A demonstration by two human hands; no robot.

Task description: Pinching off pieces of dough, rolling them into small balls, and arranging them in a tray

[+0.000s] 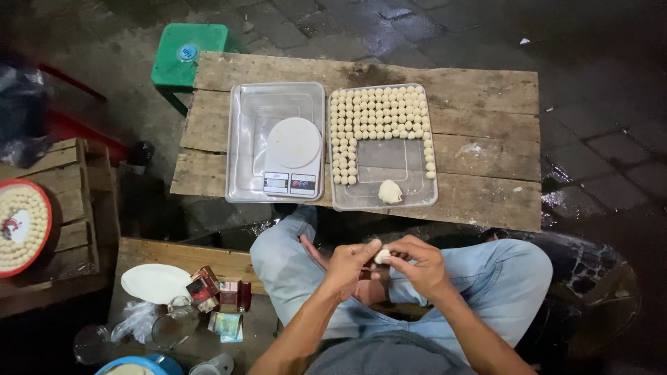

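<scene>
Both my hands meet over my lap, just below the plank table. My left hand and my right hand pinch a small pale dough piece between their fingertips. In front of me a clear plastic tray holds several rows of small dough balls along its far and side edges, and a larger dough lump near its front. Left of it, a second clear tray carries a white kitchen scale.
The low wooden plank table stands on wet paving. A green plastic stool sits behind it. At left, a red-rimmed round tray of dough balls rests on a crate; a white plate, small boxes and glasses lie near my left knee.
</scene>
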